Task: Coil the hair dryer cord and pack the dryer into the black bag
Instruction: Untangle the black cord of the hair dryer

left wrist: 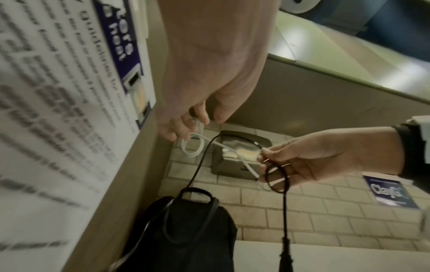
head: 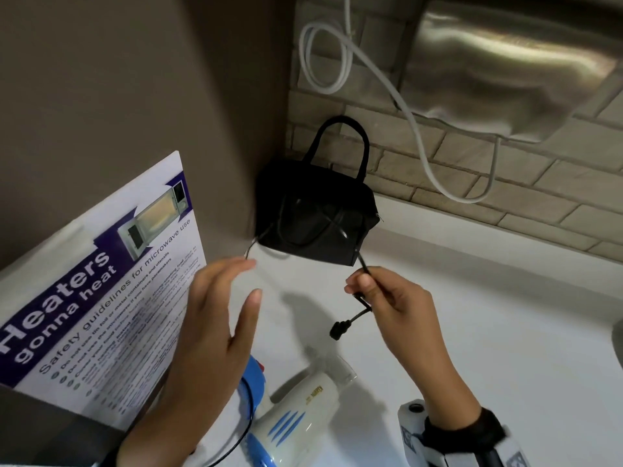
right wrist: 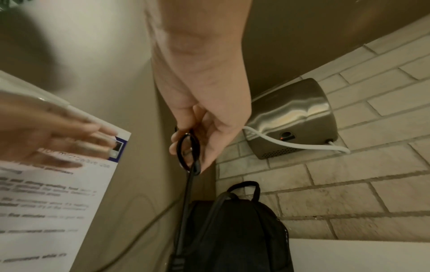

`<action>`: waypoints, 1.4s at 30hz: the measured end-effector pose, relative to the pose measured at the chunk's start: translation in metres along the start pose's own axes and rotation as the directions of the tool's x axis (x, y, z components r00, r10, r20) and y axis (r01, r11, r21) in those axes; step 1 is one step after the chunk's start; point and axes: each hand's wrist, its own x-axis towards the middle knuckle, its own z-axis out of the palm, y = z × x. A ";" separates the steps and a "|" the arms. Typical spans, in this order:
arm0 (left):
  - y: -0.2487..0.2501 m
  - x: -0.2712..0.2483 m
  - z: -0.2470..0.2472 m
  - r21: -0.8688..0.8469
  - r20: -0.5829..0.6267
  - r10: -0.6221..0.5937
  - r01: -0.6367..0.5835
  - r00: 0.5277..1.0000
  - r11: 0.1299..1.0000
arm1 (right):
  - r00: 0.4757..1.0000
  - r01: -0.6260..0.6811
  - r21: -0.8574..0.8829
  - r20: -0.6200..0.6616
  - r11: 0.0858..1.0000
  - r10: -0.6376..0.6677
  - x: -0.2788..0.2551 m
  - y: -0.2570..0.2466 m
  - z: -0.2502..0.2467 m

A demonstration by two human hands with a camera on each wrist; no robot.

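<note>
The white and blue hair dryer [head: 303, 409] lies on the white counter [head: 488, 332] near me. Its black cord [head: 365, 269] runs up over the black bag [head: 317, 217], which stands in the corner with its handle up. My right hand [head: 360, 284] pinches the cord near its end in a small loop [left wrist: 277, 178], and the plug [head: 337, 330] dangles below the fingers. My left hand [head: 251, 279] hovers to the left with spread, straight fingers and holds nothing. From the right wrist, the loop [right wrist: 186, 152] sits between my fingers above the bag [right wrist: 232, 230].
A microwave safety poster [head: 101, 298] leans on the left wall. A steel hand dryer [head: 505, 69] with a white cable [head: 414, 129] hangs on the brick wall above the bag. A sink rim [head: 617, 342] shows at the right edge.
</note>
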 end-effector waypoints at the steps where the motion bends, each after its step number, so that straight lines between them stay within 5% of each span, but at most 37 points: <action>1: 0.010 0.001 0.000 -0.017 0.015 0.020 -0.020 1.000 1.000 | 1.000 0.018 -0.036 0.020 0.999 -0.017 -0.003 -0.004 0.003; 4: 0.030 0.004 0.006 -0.164 0.224 -0.117 0.156 0.967 0.974 | 0.992 0.095 -0.060 0.095 0.994 -0.089 -0.012 -0.017 0.011; 10: 0.040 0.003 0.021 -0.312 0.481 -0.115 0.293 0.869 0.904 | 0.984 0.140 0.030 0.108 0.990 -0.142 -0.024 -0.033 0.018; 18: 0.042 0.004 0.019 -0.546 0.490 -0.149 0.436 0.859 0.715 | 0.977 0.068 0.183 0.187 0.981 -0.103 -0.029 -0.034 0.021; 23: 0.039 0.018 0.009 -0.683 0.385 -0.274 0.472 0.881 0.558 | 0.891 -0.033 0.069 0.453 0.997 -0.002 -0.032 -0.026 0.017; 26: 0.034 0.020 0.006 -0.652 0.322 -0.318 0.452 0.892 0.608 | 0.862 -0.027 -0.002 0.507 1.000 0.025 -0.033 -0.021 0.016; 31: 0.020 0.017 0.012 -0.430 0.205 -0.318 0.378 0.925 0.820 | 0.941 -0.072 0.041 0.335 0.997 0.054 -0.031 -0.018 0.008; 36: 0.009 0.018 0.010 -0.110 -0.006 -0.089 0.087 0.996 0.990 | 0.949 -0.144 0.092 0.295 0.985 0.111 -0.030 -0.017 -0.002; 39: 0.007 0.019 0.009 -0.016 0.145 0.121 -0.120 0.982 0.993 | 0.930 -0.107 0.057 0.359 0.993 0.080 -0.030 -0.020 -0.004; 42: 0.003 0.018 0.011 -0.015 0.335 0.195 -0.202 0.922 0.979 | 0.916 -0.075 0.049 0.398 0.996 0.050 -0.030 -0.023 -0.003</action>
